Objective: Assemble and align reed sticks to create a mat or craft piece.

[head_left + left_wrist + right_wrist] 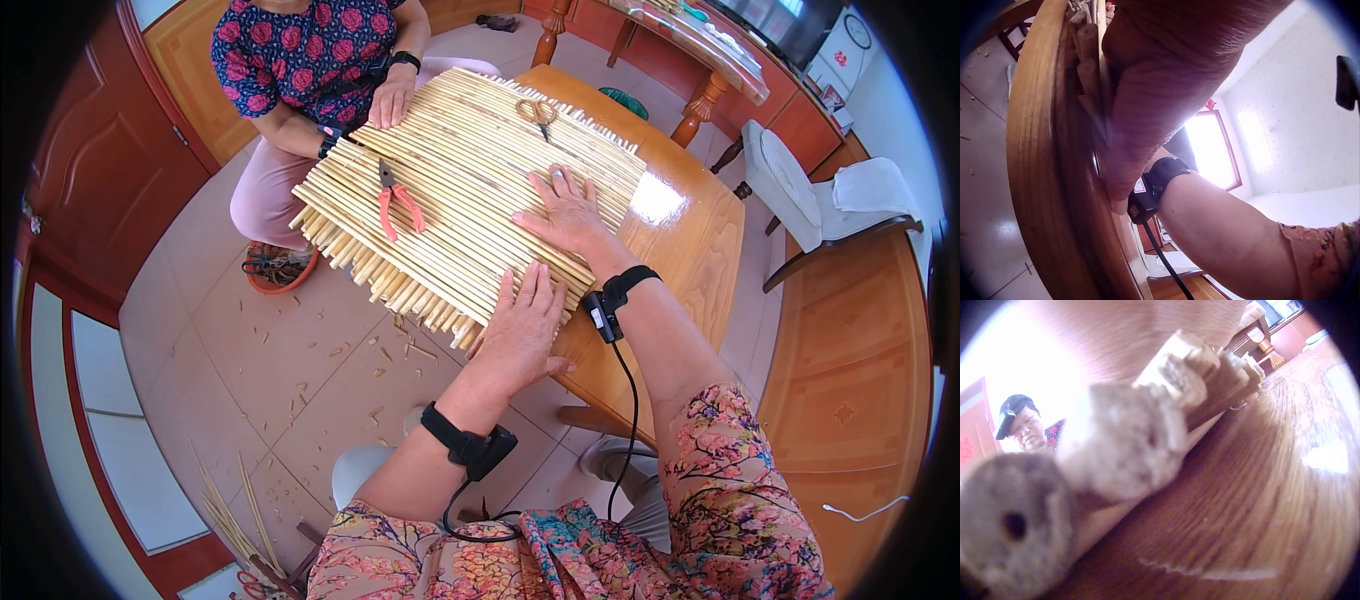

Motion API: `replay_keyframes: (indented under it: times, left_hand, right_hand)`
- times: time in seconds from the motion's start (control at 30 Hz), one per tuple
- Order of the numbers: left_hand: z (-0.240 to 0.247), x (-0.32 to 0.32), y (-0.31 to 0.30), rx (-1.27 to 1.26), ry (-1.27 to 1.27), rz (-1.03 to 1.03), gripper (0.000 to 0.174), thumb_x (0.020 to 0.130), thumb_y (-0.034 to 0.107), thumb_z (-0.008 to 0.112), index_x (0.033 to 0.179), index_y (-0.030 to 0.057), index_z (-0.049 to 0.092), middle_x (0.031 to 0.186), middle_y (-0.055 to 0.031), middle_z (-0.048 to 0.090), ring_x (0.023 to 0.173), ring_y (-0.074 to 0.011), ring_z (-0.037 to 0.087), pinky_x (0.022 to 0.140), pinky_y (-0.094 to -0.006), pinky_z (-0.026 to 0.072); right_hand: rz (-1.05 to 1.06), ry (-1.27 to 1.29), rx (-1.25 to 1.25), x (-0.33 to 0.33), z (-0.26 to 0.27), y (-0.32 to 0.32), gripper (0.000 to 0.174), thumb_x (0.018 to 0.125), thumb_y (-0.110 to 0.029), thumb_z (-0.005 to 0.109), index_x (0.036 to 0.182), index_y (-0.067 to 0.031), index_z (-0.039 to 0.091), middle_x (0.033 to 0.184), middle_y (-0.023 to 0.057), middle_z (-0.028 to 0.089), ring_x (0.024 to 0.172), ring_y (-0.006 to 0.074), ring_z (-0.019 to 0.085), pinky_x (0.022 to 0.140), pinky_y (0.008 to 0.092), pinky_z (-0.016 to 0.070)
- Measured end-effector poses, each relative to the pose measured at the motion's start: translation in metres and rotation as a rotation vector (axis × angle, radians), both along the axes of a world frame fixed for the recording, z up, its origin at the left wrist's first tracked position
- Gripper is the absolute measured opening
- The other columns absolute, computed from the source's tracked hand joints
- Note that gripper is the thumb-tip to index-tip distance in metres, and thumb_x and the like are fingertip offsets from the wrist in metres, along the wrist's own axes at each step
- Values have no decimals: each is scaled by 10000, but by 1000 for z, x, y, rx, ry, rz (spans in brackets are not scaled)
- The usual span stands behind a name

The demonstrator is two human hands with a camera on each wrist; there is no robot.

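A mat of straight pale reed stalks (450,170) lies across the wooden table (700,235), its cut ends jutting out along the near left side. My left hand (522,325) rests on the mat's near corner, fingers stretched over the stalks and thumb by the table edge. Farther up, my right hand (572,215) lies spread on the mat near its right end. Red-handled pliers (402,200) sit on the stalks to the left of both hands. Beyond my right hand are scissors (540,113) with tan handles. Thick stalk ends (1016,525) show close up in the right wrist view.
Across the mat sits another person (310,60), one hand (391,100) on its far edge. A reddish bowl (285,275) stands on the floor among scattered stalk scraps (375,350). Long thin stalks (240,515) lean at lower left. A cushioned chair (800,185) stands at right.
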State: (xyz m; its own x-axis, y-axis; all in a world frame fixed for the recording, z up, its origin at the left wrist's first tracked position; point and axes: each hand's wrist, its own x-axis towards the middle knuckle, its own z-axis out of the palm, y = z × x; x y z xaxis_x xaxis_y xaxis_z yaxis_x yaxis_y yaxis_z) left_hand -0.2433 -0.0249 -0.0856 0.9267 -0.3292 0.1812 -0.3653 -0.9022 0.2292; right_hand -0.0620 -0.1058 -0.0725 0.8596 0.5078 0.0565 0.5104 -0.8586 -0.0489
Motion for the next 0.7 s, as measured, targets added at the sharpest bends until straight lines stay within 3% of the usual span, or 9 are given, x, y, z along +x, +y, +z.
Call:
replay_keyframes:
  times: [0.7]
  left_hand:
    - [0,0,0,2,2,-4,995,611,546,684,1334,-20,301,1393,-255,249,1337,-340,171,1079,-488,125]
  right_hand:
    - [-2,8,-5,-1,2,0,847,758,-737,317,1403,-194,245,1465,128,166,1373,234,71,1090,479,23]
